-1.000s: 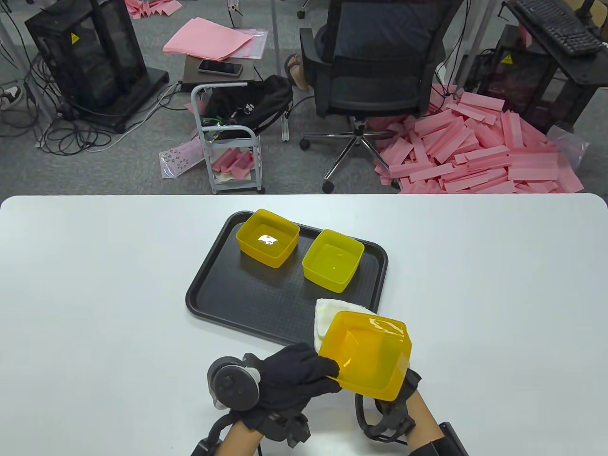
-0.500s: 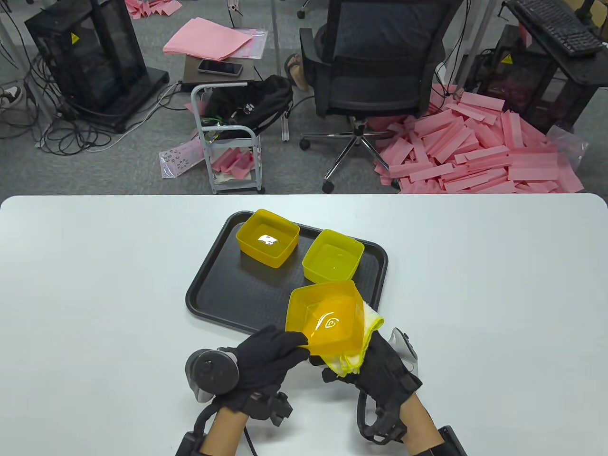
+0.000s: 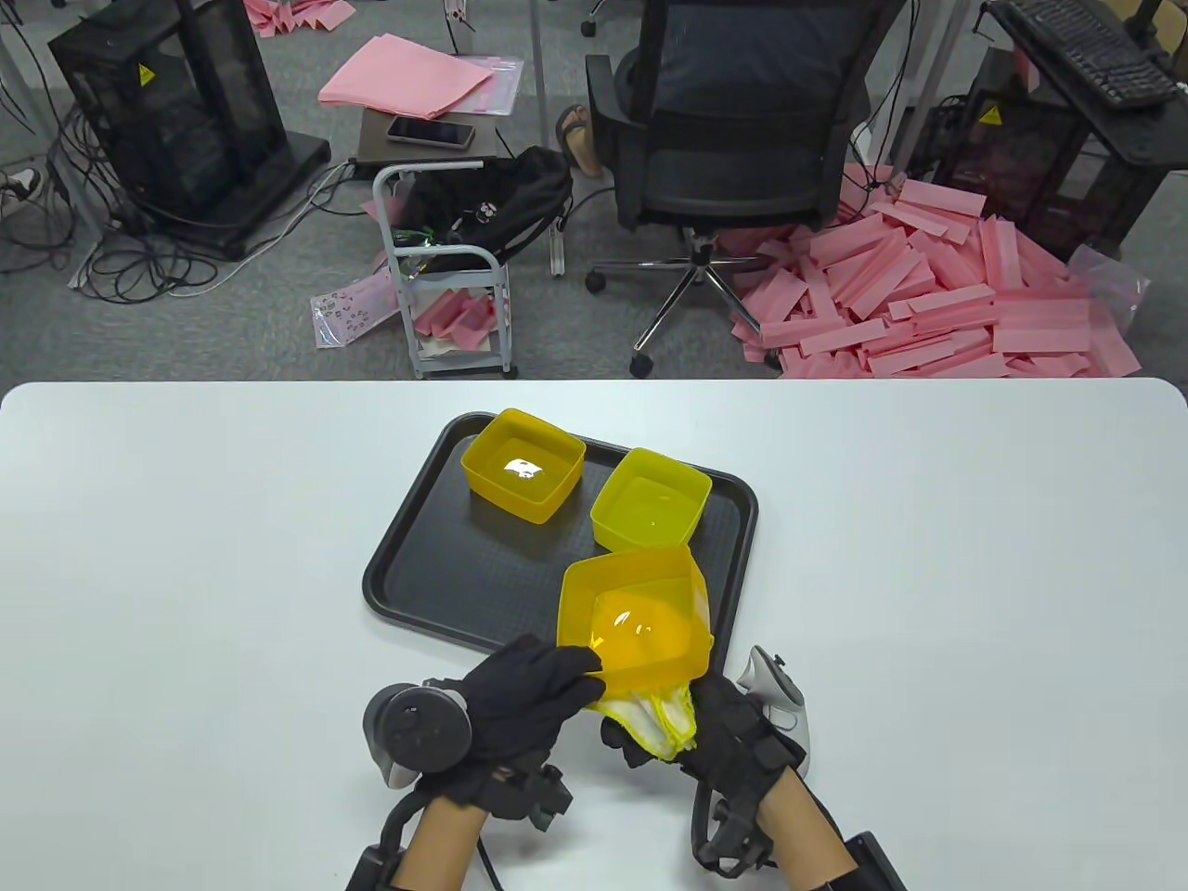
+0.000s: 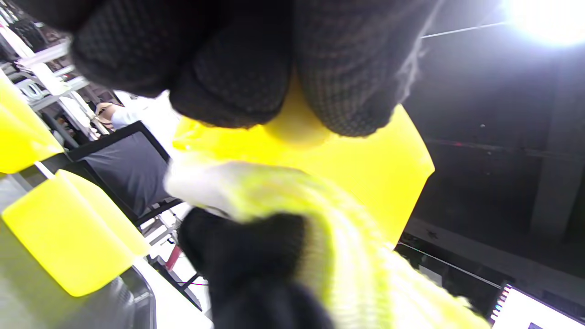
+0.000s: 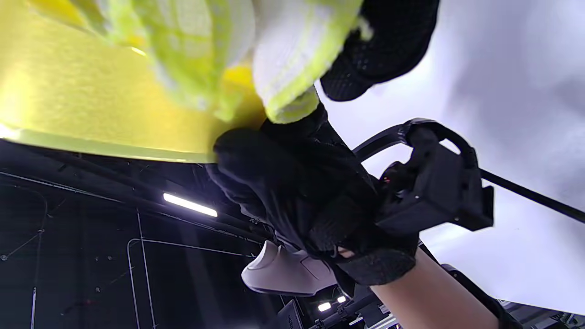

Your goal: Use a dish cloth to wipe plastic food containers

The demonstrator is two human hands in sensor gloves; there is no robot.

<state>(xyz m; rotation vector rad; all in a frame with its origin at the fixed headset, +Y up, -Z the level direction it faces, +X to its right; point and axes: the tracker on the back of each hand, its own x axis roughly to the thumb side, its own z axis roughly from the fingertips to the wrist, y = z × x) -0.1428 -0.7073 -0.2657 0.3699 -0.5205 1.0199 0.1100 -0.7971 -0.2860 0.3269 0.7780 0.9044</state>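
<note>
my left hand (image 3: 534, 691) gripped the tilted orange container (image 3: 636, 620) above the tray (image 3: 418, 566) edge while my right hand (image 3: 729, 742) pressed the dish cloth (image 3: 654, 719) underneath

The held container (image 3: 640, 617) hides most of the dish cloth (image 3: 650, 719) beneath.

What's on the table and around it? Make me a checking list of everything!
Surface: white table, black tray on it.
Job's things: two yellow containers on the tray; a third container held up, dish cloth under it.
Clutter: nothing seen on the table.
Grippers: left hand pinches the held container's rim; right hand grips the cloth.
Cables: a black one at the right wrist.
Surroundings: office chair, pink foam strips, small cart.
</note>
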